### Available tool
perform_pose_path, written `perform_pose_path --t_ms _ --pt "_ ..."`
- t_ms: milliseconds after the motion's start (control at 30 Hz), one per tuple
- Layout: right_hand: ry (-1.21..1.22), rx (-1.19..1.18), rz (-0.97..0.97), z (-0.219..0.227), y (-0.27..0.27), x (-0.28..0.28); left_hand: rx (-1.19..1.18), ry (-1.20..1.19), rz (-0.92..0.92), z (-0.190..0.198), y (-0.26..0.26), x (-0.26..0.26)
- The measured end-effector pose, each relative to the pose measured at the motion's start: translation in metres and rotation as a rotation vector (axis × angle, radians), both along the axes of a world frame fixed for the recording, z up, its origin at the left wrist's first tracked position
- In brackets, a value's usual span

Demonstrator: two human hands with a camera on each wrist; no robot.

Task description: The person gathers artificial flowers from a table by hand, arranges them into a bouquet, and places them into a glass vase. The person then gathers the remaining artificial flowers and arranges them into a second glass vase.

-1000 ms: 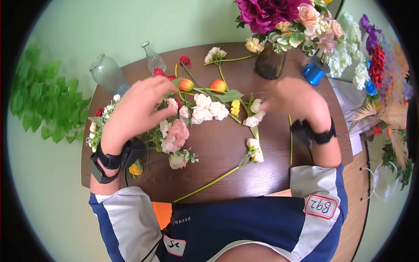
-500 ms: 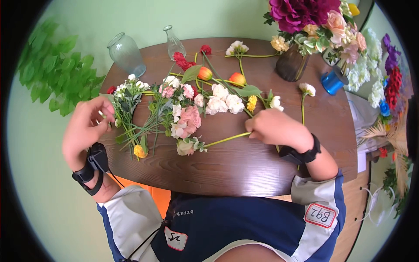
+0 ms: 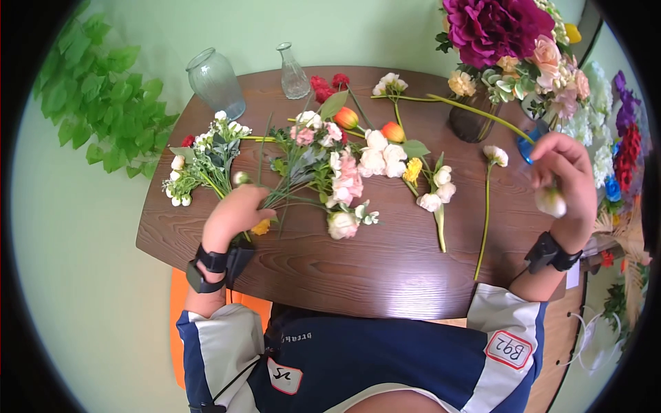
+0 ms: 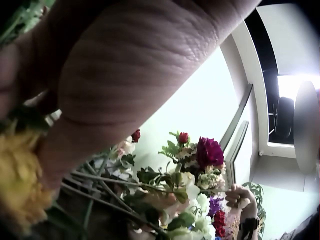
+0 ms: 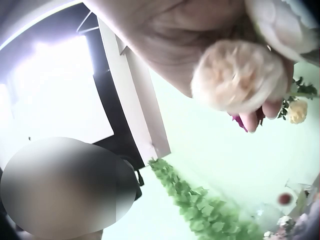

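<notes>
At the right, my right hand (image 3: pixel 566 172) is raised and grips a stemmed white flower (image 3: pixel 551 202). Its bloom hangs below the fingers and its long green stem (image 3: pixel 482 111) points left across the brown vase. In the right wrist view, a pale bloom (image 5: pixel 240 77) lies against the palm. My left hand (image 3: pixel 237 215) is low over the gathered stems (image 3: pixel 284 196) at the left, a white bud (image 3: pixel 241 177) just above it. A yellow flower (image 4: pixel 22 182) sits beside its thumb in the left wrist view. I cannot tell whether its fingers close on a stem.
White flowers (image 3: pixel 382 155), a pink bloom (image 3: pixel 348 182) and orange tulips (image 3: pixel 392 131) lie mid-table. Two glass vases, a wide one (image 3: pixel 217 86) and a narrow one (image 3: pixel 295 76), stand at the back left. A brown vase (image 3: pixel 471 122) with a bouquet stands back right.
My right hand has picked up a long-stemmed white flower from mid-table and lifted it to the far right. My left hand has moved right, from beside the left bunch onto the stems.
</notes>
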State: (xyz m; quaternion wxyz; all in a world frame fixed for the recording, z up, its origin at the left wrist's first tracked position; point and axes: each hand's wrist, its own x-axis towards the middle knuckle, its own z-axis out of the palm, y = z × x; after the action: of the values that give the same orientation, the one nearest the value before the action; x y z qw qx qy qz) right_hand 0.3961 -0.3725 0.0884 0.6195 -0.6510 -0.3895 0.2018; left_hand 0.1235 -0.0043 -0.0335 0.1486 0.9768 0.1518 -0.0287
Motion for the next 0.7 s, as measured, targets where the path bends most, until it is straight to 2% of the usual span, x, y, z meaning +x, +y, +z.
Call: perform_pose_path --t_ms 33,100,167,233,267,300,333,367,400,433,500,533,567,633,667,700 --pt "0.0 0.001 -0.004 0.001 -0.003 -0.002 0.12 -0.026 -0.032 -0.007 -0.004 0.008" --pt "0.063 0.17 -0.018 0.003 -0.007 -0.006 0.121 -0.03 -0.012 -0.01 -0.012 0.027" --pt "0.067 0.214 0.025 0.004 -0.014 -0.007 0.024 -0.105 -0.076 -0.011 -0.018 0.045" --pt "0.094 0.206 -0.165 0.011 -0.015 -0.016 0.059 -0.108 -0.079 -0.009 -0.023 0.057" --pt "-0.125 0.394 -0.017 0.007 -0.012 -0.018 0.144 -0.037 -0.044 -0.002 -0.026 0.061" --pt "-0.14 0.395 -0.039 0.006 -0.02 -0.013 0.23 0.027 -0.009 0.006 -0.03 0.066" --pt "-0.11 0.327 -0.006 0.007 -0.031 -0.007 0.23 0.012 -0.031 0.012 -0.033 0.071" --pt "-0.079 0.256 0.028 0.009 -0.039 -0.004 0.222 -0.061 0.024 0.016 -0.033 0.073" --pt "-0.07 0.339 -0.172 0.01 -0.035 -0.014 0.212 -0.133 0.082 0.018 -0.033 0.074" --pt "0.094 0.442 -0.241 0.01 -0.03 -0.023 0.213 -0.147 0.066 0.016 -0.031 0.076" --pt "-0.151 0.183 0.126 0.01 -0.046 0.009 0.229 -0.515 0.127 0.008 -0.024 0.078" --pt "-0.216 0.308 0.251 0.007 -0.044 0.014 0.222 -0.543 0.15 0.0 -0.018 0.078" --pt "-0.175 0.346 0.219 0.004 -0.041 0.015 0.222 -0.557 0.13 -0.003 -0.013 0.077" --pt "-0.302 -0.064 -0.025 0.012 -0.033 0.015 0.112 -0.552 0.228 -0.006 -0.009 0.074" --pt "-0.193 0.018 0.018 0.013 -0.026 0.011 0.012 -0.618 0.251 -0.013 -0.001 0.074" --pt "-0.084 0.1 0.065 0.01 -0.018 0.009 0.012 -0.618 0.244 -0.013 -0.001 0.074"
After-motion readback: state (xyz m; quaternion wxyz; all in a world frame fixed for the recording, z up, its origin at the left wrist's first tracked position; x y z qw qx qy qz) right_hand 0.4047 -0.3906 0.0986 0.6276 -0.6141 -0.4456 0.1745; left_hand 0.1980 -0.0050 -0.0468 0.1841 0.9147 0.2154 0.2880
